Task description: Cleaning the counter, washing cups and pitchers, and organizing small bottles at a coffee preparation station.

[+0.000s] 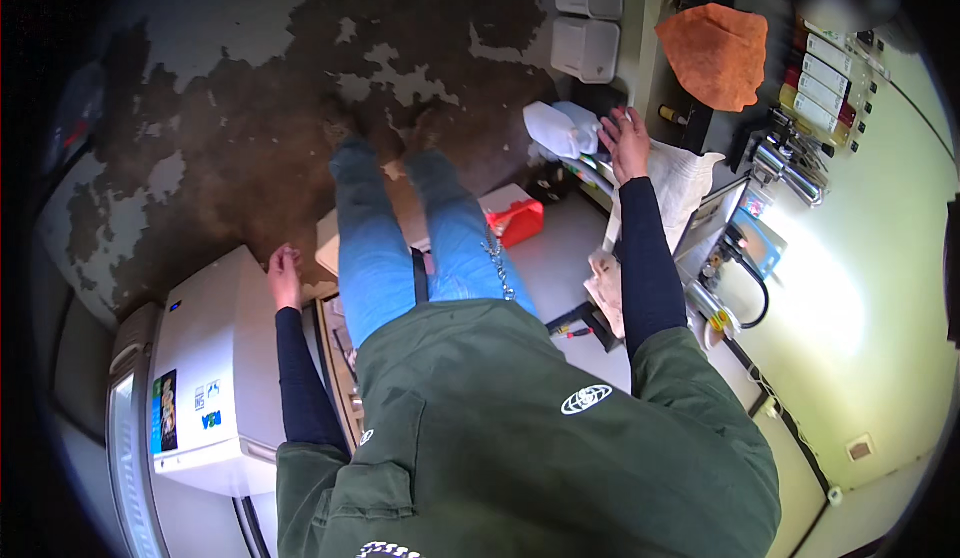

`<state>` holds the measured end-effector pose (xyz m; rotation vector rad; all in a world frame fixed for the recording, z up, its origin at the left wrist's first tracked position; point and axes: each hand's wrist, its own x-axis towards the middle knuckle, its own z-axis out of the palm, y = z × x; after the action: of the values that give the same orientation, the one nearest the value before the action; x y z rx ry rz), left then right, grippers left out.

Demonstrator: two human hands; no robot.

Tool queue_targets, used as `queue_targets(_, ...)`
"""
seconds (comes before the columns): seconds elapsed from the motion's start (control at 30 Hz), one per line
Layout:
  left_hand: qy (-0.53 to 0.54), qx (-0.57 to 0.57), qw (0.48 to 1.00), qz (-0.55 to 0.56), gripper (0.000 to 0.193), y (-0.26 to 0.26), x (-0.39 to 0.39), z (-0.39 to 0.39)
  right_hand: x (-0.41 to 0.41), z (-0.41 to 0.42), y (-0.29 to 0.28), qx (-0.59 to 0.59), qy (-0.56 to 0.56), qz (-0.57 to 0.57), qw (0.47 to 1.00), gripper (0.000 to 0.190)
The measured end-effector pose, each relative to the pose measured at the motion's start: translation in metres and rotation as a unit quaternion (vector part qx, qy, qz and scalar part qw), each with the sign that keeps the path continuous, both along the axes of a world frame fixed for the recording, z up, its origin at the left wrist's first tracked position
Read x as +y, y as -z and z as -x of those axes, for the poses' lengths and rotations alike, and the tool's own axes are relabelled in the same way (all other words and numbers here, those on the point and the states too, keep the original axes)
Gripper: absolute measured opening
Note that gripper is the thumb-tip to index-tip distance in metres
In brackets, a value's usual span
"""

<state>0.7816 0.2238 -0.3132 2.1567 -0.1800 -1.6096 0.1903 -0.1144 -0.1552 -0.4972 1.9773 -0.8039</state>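
Note:
My right hand [628, 144] is raised at the edge of the counter on the right, fingers spread, with nothing visible in it. It is nearest to a white plastic jug [551, 129] and a cream cloth [679, 183] hanging over the counter edge; whether it touches either I cannot tell. On the other side, my left hand [284, 277] hangs beside the corner of a white freezer-like appliance [225, 378]. Its fingers are loosely curled and slightly blurred, so what lies between them is hidden.
Two white plastic bins [586, 49] stand by the counter. An orange cloth [716, 55] lies farther along it, near several labelled bottles [821, 85]. A red-and-white container [517, 217] is beside my legs. The floor [247, 100] has worn, peeling paint.

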Motion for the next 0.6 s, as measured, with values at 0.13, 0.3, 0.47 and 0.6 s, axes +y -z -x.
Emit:
queue_targets(0.13, 0.082, 0.035, 0.996, -0.023, 0.040, 0.021, -0.009, 0.019, -0.009, 0.008, 0.012, 0.028, 0.075, -0.003, 0.997, 0.066)
queue_targets(0.3, 0.094, 0.103, 0.989, -0.051, 0.041, 0.029, -0.027, 0.060, -0.021, 0.022, 0.033, 0.097, 0.045, -0.016, 0.994, 0.068)
queue_targets(0.47, -0.033, 0.109, 0.993, 0.026, 0.030, 0.024, -0.058, 0.064, -0.040, 0.032, 0.053, 0.175, 0.037, 0.041, 0.983, 0.055)
queue_targets(0.6, -0.009, 0.056, 0.998, 0.002, 0.019, 0.025, -0.090, 0.059, -0.066, 0.063, 0.052, 0.225, 0.063, 0.081, 0.969, 0.044)
